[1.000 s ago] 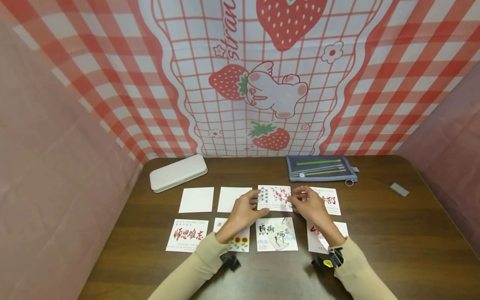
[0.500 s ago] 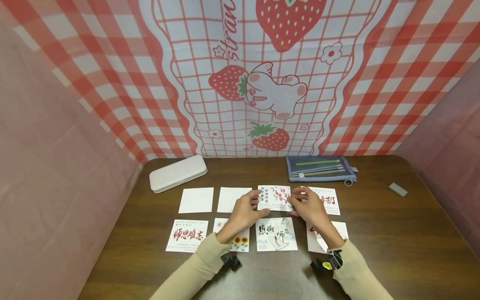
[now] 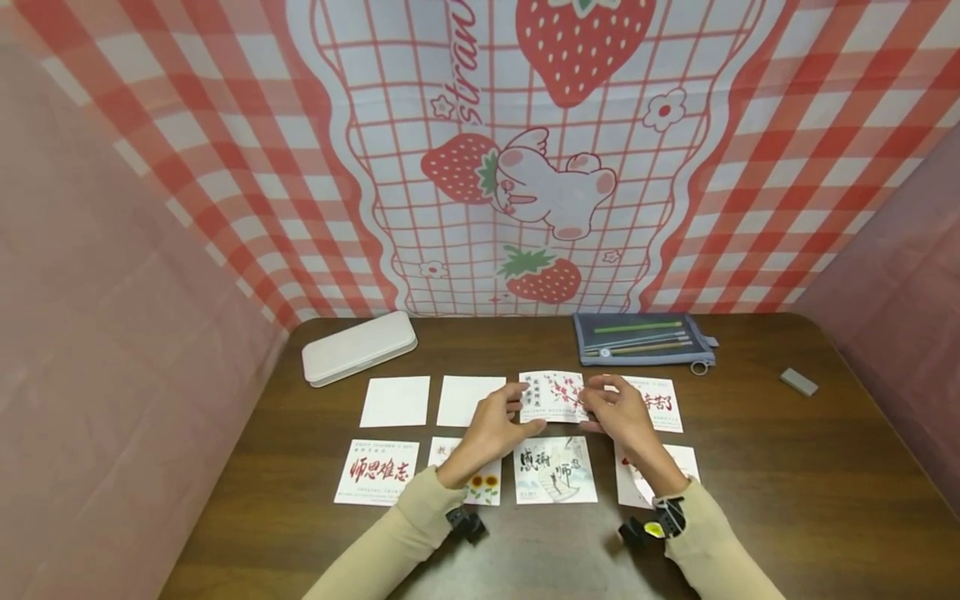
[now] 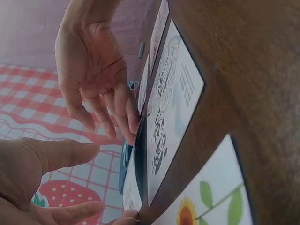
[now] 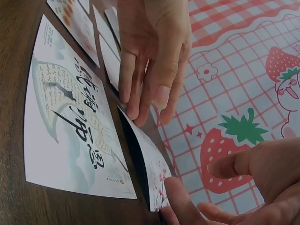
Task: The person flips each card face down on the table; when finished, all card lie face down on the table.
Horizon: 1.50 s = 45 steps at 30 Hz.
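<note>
A white card with red plum blossoms and black Chinese writing (image 3: 551,397) lies between my two hands in the back row. It bows upward at its middle, with a dark gap under its near edge in the right wrist view. The fingertips of my left hand (image 3: 495,423) touch its left edge, the thumb held apart. At its right edge are the fingers of my right hand (image 3: 621,414), nearly straight, with that thumb also away from the card. Just in front lies a flat card with black brush writing and a pale boat (image 3: 555,471).
Two blank white cards (image 3: 395,402) lie left in the back row. Other printed cards, including a sunflower card (image 3: 483,485) and a red-lettered card (image 3: 377,472), lie around. Behind stand a white case (image 3: 360,346) and a mesh pencil pouch (image 3: 641,339); a grey eraser (image 3: 798,382) is at right.
The plum-blossom card, flat before, now bows upward between the hands. Both hands have hardly moved; the whole head view has shifted slightly.
</note>
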Motion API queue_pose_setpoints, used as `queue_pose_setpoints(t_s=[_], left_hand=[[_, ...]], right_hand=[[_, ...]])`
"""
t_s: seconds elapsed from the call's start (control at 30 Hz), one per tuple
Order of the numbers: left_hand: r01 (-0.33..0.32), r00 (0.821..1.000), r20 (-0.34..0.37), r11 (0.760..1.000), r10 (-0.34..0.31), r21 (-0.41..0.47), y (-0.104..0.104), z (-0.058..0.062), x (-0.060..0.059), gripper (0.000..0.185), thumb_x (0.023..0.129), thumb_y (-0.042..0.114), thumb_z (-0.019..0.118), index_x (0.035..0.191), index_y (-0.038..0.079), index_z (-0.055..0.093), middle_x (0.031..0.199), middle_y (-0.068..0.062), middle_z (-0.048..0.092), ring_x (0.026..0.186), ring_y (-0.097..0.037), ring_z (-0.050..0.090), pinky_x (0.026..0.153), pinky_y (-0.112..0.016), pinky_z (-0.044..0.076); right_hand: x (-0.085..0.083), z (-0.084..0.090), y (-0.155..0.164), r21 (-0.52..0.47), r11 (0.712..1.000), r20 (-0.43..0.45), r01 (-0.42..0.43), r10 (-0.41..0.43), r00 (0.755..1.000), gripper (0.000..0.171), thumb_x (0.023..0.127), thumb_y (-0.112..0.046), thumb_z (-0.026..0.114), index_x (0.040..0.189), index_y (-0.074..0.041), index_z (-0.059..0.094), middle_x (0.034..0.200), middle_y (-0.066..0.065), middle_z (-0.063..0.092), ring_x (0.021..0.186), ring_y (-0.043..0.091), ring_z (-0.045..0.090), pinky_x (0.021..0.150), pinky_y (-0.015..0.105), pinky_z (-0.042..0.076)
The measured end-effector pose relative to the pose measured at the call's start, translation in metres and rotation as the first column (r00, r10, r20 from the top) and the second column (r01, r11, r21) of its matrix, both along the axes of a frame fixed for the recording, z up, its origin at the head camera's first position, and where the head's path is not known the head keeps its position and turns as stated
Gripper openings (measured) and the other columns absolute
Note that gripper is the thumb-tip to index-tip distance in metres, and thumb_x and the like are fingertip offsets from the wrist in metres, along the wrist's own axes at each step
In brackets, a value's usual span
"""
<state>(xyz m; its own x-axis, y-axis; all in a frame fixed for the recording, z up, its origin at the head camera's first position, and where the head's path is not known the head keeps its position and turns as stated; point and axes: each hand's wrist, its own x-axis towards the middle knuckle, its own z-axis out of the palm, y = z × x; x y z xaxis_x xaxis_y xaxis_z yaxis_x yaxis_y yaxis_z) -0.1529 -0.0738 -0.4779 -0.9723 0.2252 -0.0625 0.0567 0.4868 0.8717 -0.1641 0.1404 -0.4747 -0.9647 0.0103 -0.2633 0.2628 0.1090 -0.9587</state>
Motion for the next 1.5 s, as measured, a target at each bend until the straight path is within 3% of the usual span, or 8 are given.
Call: queue_pose_setpoints(t_s=[0.2, 0.37, 0.73, 1.0, 1.2, 1.4, 1.5], left_hand=[[-0.007, 1.0, -0.001, 1.0, 0.007, -0.008, -0.001, 0.002, 0.001, 0.067, 0.089, 0.021, 0.082, 0.147, 0.001, 0.055, 0.139, -0.029, 0.063, 0.129, -0.043, 0.064, 0.108, -0.052, 0.055], [0.001, 1.0, -0.013, 1.0, -0.001, -0.019, -0.001, 0.002, 0.0, 0.067, 0.089, 0.022, 0.082, 0.146, 0.0, 0.055, 0.138, -0.029, 0.064, 0.128, -0.042, 0.065, 0.108, -0.052, 0.055], [0.014, 0.999, -0.031, 0.999, -0.015, -0.033, 0.001, 0.002, -0.001, 0.064, 0.092, 0.025, 0.079, 0.145, -0.002, 0.055, 0.139, -0.03, 0.064, 0.127, -0.042, 0.066, 0.108, -0.051, 0.056], [0.007, 0.999, -0.044, 1.0, -0.008, -0.023, 0.002, 0.003, 0.002, 0.059, 0.095, 0.027, 0.075, 0.144, -0.001, 0.057, 0.139, -0.03, 0.064, 0.127, -0.043, 0.066, 0.108, -0.052, 0.055], [0.015, 0.996, -0.082, 0.997, -0.021, -0.07, 0.004, 0.001, 0.004, 0.055, 0.097, 0.031, 0.072, 0.141, 0.001, 0.06, 0.139, -0.026, 0.065, 0.126, -0.04, 0.067, 0.109, -0.051, 0.055], [0.036, 0.987, -0.148, 0.988, -0.059, -0.153, 0.009, 0.004, 0.006, 0.05, 0.1, 0.037, 0.067, 0.138, 0.005, 0.065, 0.138, -0.018, 0.069, 0.127, -0.037, 0.065, 0.11, -0.05, 0.052], [0.05, 0.988, -0.134, 0.981, -0.076, -0.187, 0.013, 0.008, 0.007, 0.051, 0.102, 0.041, 0.063, 0.142, 0.009, 0.063, 0.143, -0.014, 0.066, 0.133, -0.034, 0.062, 0.114, -0.05, 0.048]], right_hand=[[-0.003, 0.001, -0.003, 0.039, 0.999, -0.006, 0.013, -0.013, 1.0, 0.044, 0.1, -0.009, 0.06, 0.139, 0.008, 0.048, 0.134, 0.035, 0.063, 0.1, 0.016, 0.07, 0.078, 0.025, 0.065], [-0.004, 0.002, -0.005, -0.009, 1.0, 0.025, 0.01, -0.009, 1.0, 0.05, 0.102, -0.01, 0.057, 0.146, 0.008, 0.04, 0.141, 0.036, 0.056, 0.113, 0.026, 0.068, 0.078, 0.027, 0.066], [-0.007, 0.004, -0.011, 0.024, 0.999, 0.029, 0.035, -0.036, 0.999, 0.051, 0.101, -0.014, 0.057, 0.145, 0.007, 0.043, 0.126, 0.025, 0.063, 0.099, 0.016, 0.064, 0.075, 0.025, 0.065], [-0.009, 0.009, -0.003, 0.026, 0.998, 0.024, 0.051, -0.051, 0.998, 0.052, 0.1, -0.014, 0.061, 0.144, 0.005, 0.044, 0.129, 0.024, 0.065, 0.094, 0.01, 0.067, 0.068, 0.026, 0.065], [-0.012, 0.011, 0.005, 0.002, 1.0, 0.004, 0.023, -0.023, 1.0, 0.049, 0.103, -0.014, 0.059, 0.145, 0.006, 0.045, 0.126, 0.019, 0.066, 0.084, 0.004, 0.068, 0.066, 0.024, 0.063], [-0.013, 0.013, 0.009, -0.046, 0.998, -0.012, -0.033, 0.032, 0.999, 0.044, 0.104, -0.008, 0.058, 0.143, 0.01, 0.049, 0.094, -0.007, 0.073, 0.076, 0.002, 0.068, 0.067, 0.022, 0.062], [-0.013, 0.012, 0.01, -0.059, 0.994, -0.032, -0.089, 0.088, 0.996, 0.044, 0.104, -0.005, 0.058, 0.143, 0.013, 0.049, 0.101, -0.003, 0.076, 0.078, 0.002, 0.067, 0.069, 0.022, 0.063]])
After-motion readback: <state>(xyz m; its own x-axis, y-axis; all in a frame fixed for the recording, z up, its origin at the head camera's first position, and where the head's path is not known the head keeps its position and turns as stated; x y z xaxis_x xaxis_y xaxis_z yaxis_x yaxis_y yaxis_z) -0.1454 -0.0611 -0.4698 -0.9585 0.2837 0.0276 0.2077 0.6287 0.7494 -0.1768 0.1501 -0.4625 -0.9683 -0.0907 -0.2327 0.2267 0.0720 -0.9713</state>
